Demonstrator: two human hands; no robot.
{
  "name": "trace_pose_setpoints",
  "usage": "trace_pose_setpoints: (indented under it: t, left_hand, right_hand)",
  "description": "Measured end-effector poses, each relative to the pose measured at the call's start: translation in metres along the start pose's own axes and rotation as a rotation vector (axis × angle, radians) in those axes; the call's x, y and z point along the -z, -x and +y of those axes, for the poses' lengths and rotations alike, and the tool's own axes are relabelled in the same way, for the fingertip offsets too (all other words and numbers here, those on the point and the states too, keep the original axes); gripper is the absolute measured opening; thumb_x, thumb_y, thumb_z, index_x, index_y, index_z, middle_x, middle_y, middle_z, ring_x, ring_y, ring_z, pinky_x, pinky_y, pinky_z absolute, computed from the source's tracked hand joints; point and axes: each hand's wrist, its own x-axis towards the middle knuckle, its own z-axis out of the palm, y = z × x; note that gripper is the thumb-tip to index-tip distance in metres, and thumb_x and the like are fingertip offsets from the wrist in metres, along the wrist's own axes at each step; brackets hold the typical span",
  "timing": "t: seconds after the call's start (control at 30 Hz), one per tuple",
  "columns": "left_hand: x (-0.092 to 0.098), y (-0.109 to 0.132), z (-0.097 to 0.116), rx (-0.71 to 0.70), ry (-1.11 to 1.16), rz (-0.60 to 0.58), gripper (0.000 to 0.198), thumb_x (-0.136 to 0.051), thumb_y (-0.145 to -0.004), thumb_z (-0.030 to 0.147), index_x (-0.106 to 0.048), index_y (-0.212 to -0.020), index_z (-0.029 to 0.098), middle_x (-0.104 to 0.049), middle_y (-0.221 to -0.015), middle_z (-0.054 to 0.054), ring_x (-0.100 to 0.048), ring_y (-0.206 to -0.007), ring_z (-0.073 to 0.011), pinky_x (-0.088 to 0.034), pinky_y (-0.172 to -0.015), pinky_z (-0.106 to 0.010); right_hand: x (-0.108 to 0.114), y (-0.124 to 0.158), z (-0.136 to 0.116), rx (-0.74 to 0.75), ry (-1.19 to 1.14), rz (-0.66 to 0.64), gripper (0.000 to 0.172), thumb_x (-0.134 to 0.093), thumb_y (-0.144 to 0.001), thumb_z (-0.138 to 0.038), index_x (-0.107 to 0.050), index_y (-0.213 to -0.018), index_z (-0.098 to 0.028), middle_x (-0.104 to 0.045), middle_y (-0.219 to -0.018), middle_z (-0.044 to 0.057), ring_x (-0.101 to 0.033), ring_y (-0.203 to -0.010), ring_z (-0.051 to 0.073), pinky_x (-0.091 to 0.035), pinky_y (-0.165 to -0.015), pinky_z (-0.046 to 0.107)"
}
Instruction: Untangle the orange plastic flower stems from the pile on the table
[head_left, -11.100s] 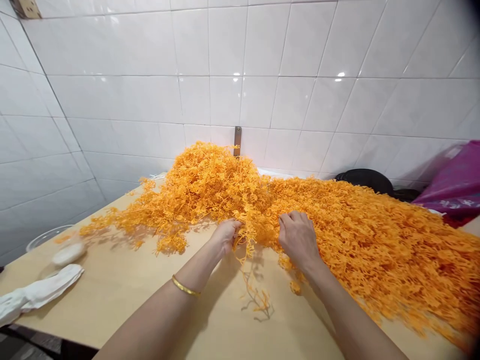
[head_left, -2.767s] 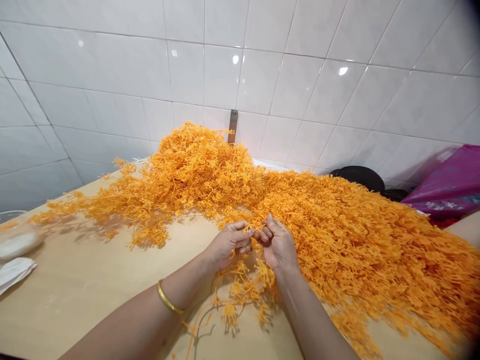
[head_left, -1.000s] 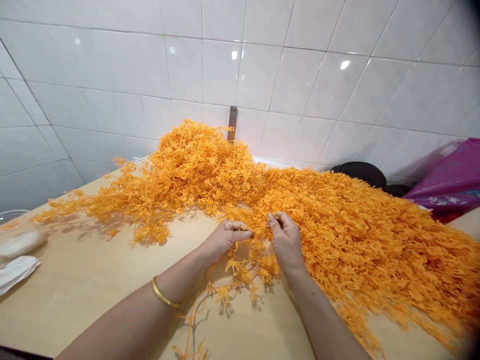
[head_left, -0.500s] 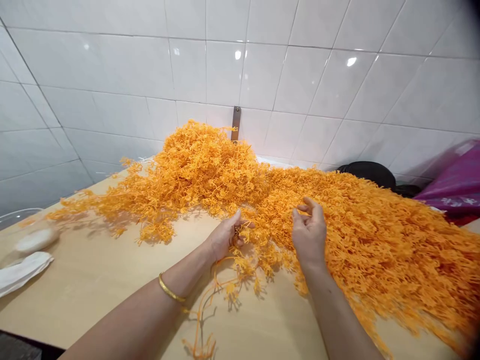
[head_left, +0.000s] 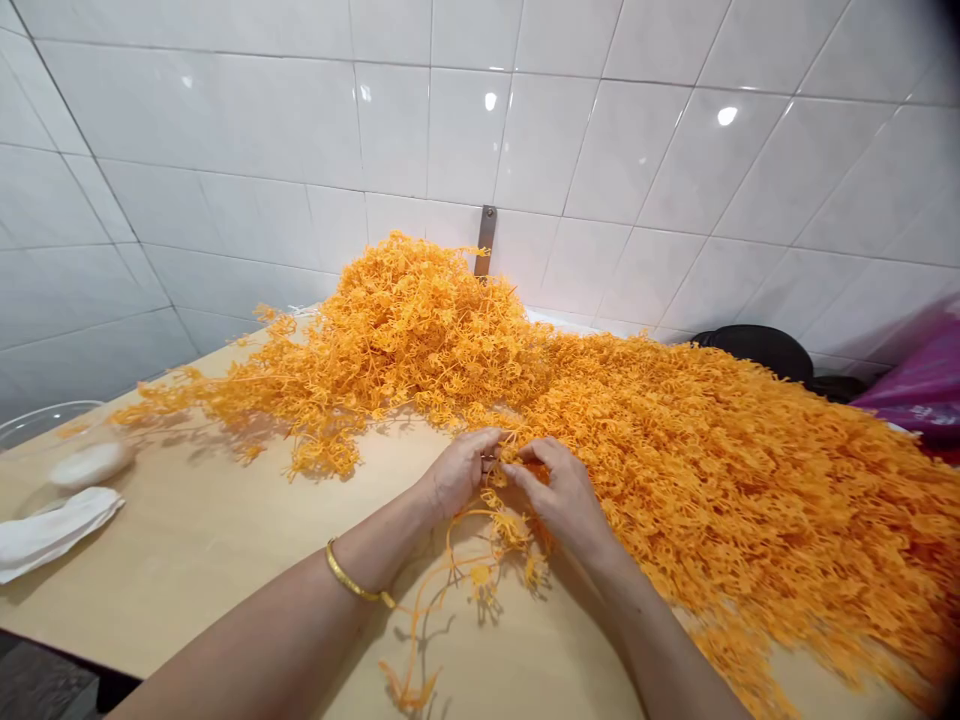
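A big heap of orange plastic sprigs point(head_left: 600, 420) covers the back and right of a light wooden table point(head_left: 195, 540). My left hand point(head_left: 457, 475), gold bangle on its wrist, is closed on a bunch of orange sprigs point(head_left: 480, 560) whose stems trail toward the table's front edge. My right hand point(head_left: 559, 495) meets the left at the heap's near edge, its fingers pinched on the top of the same bunch.
At the far left lie a white cloth point(head_left: 52, 520), a pale oval lump point(head_left: 90, 462) and the rim of a clear bowl point(head_left: 37, 420). A black round object point(head_left: 757, 348) and a magenta bag point(head_left: 922, 385) sit at the back right. White tiled walls close in behind.
My right hand, which was lifted and apart over the heap half a second ago, has come back down and left to meet the left hand on the bunch.
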Motion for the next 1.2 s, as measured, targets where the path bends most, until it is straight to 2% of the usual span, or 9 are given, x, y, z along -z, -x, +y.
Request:
trace_pose_setpoints:
  t: [0.13,0.23,0.4,0.6,0.7,0.8,0.9,1.07,1.2]
  left_hand:
    - [0.002,0.001,-0.003,-0.02,-0.085,-0.016,0.023,-0.067,-0.058,0.019,-0.056,-0.078,0.014,-0.055,-0.056,0.001,-0.05,-0.047,-0.0091,-0.039,-0.049,-0.021]
    - [0.003,0.002,-0.006,-0.019,-0.086,-0.016,0.018,-0.066,-0.058,0.016,-0.056,-0.072,0.013,-0.05,-0.049,0.003,-0.043,-0.041,-0.0053,-0.034,-0.045,-0.019]
    - [0.003,0.003,-0.01,-0.055,-0.12,-0.023,0.011,-0.062,-0.058,0.009,-0.054,-0.065,0.013,-0.046,-0.046,0.004,-0.04,-0.04,-0.0042,-0.031,-0.044,-0.017]
    - [-0.001,0.004,-0.006,0.016,-0.049,0.016,0.016,-0.064,-0.061,0.021,-0.053,-0.071,0.015,-0.055,-0.062,0.0,-0.051,-0.052,-0.0077,-0.039,-0.051,-0.02]
    - [0.0,0.003,-0.008,-0.084,-0.097,0.042,0.014,-0.065,-0.059,0.018,-0.053,-0.066,0.015,-0.053,-0.058,0.001,-0.05,-0.05,-0.0073,-0.039,-0.051,-0.019]
    - [-0.001,0.003,-0.01,-0.17,-0.155,0.058,0.011,-0.063,-0.059,0.015,-0.053,-0.062,0.014,-0.052,-0.056,0.001,-0.049,-0.051,-0.0075,-0.039,-0.053,-0.02]
    - [-0.005,0.005,-0.01,-0.169,-0.214,0.05,0.009,-0.062,-0.06,0.016,-0.054,-0.061,0.013,-0.054,-0.058,0.0,-0.05,-0.053,-0.0088,-0.039,-0.054,-0.021]
    - [-0.01,0.007,-0.013,-0.199,-0.303,0.042,0.006,-0.058,-0.061,0.017,-0.054,-0.062,0.013,-0.052,-0.056,0.001,-0.047,-0.051,-0.0077,-0.036,-0.05,-0.02]
    - [-0.009,0.003,-0.015,-0.238,-0.381,0.13,0.005,-0.053,-0.06,0.011,-0.051,-0.057,0.014,-0.048,-0.05,0.003,-0.042,-0.046,-0.0056,-0.032,-0.045,-0.017]
  right_hand:
    - [0.008,-0.001,-0.001,-0.05,-0.113,0.045,0.01,-0.049,-0.073,-0.026,-0.051,-0.067,-0.018,-0.054,-0.069,0.001,-0.049,-0.067,0.015,-0.037,-0.062,0.026]
    - [0.014,-0.002,-0.001,-0.071,-0.149,0.062,0.005,-0.048,-0.072,-0.022,-0.051,-0.071,-0.018,-0.056,-0.071,0.001,-0.051,-0.07,0.015,-0.037,-0.064,0.027]
    - [0.017,-0.003,0.003,-0.06,-0.151,0.049,0.011,-0.044,-0.071,-0.017,-0.052,-0.079,-0.019,-0.059,-0.081,0.002,-0.053,-0.077,0.017,-0.038,-0.07,0.029]
    - [0.015,-0.002,-0.002,0.019,-0.18,0.005,0.019,-0.042,-0.07,-0.014,-0.052,-0.086,-0.019,-0.058,-0.088,0.003,-0.052,-0.085,0.017,-0.039,-0.076,0.03]
    - [0.011,-0.001,-0.004,0.026,-0.24,-0.041,0.018,-0.046,-0.07,-0.016,-0.052,-0.087,-0.019,-0.057,-0.088,0.003,-0.052,-0.084,0.016,-0.039,-0.076,0.029]
    - [0.007,-0.002,-0.001,-0.061,-0.298,-0.021,0.02,-0.054,-0.07,-0.028,-0.051,-0.087,-0.018,-0.057,-0.085,0.004,-0.053,-0.081,0.016,-0.041,-0.072,0.029]
    - [0.004,-0.002,0.004,-0.13,-0.307,-0.022,0.021,-0.054,-0.071,-0.035,-0.053,-0.081,-0.016,-0.058,-0.077,0.003,-0.053,-0.073,0.016,-0.04,-0.065,0.027]
    - [0.006,-0.002,0.003,-0.104,-0.257,-0.023,0.02,-0.047,-0.076,-0.029,-0.054,-0.063,-0.016,-0.053,-0.058,-0.001,-0.045,-0.056,0.012,-0.032,-0.052,0.023]
    - [0.007,-0.002,0.003,-0.129,-0.238,0.011,0.019,-0.048,-0.075,-0.028,-0.05,-0.06,-0.017,-0.044,-0.053,-0.003,-0.036,-0.051,0.01,-0.026,-0.048,0.022]
